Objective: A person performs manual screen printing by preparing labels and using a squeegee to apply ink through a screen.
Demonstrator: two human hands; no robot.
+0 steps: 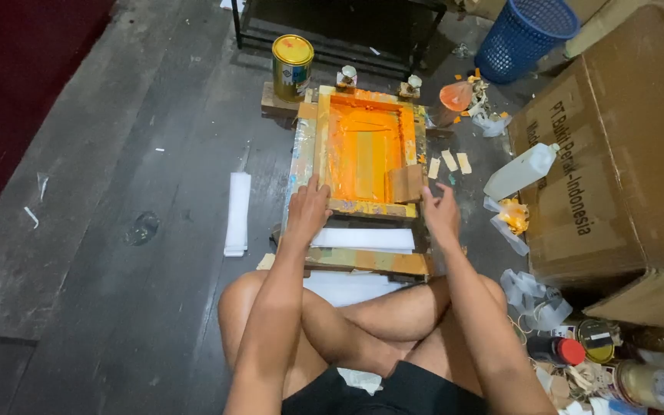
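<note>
Seated cross-legged on a dark plank floor (117,230), facing a wooden screen frame (364,146) flooded with orange ink. Left hand (309,209) flat on the frame's near left corner, fingers spread and pressing, gripping nothing. Right hand (441,214) at the near right corner, fingers loosely apart, fingertips just beside a small wooden squeegee block (406,183) leaning inside the frame; contact with the block impossible to tell. White sheet (363,238) lying under the frame's near edge, on a paint-stained board (370,263). At the frame's far left corner, a tin (292,68) with gold lid and pale label, upright. Far edge clamped by two hinges with white knobs (346,75). Right of the frame: three small tan strips (449,161), a white plastic bottle (521,172) tilted against a big brown carton (616,146) with dark print down its side, and crumpled orange-stained plastic (513,217). Beyond, a blue mesh basket (524,32). By the right knee, a cluster of jars: one with red cap (559,350), one round tin (595,338), one glass jar with pale label (651,384). Left of the frame, a stack of white strips (237,214), then broad open floor out to a dark red carpet edge (17,69); right side crowded, little room there.
</note>
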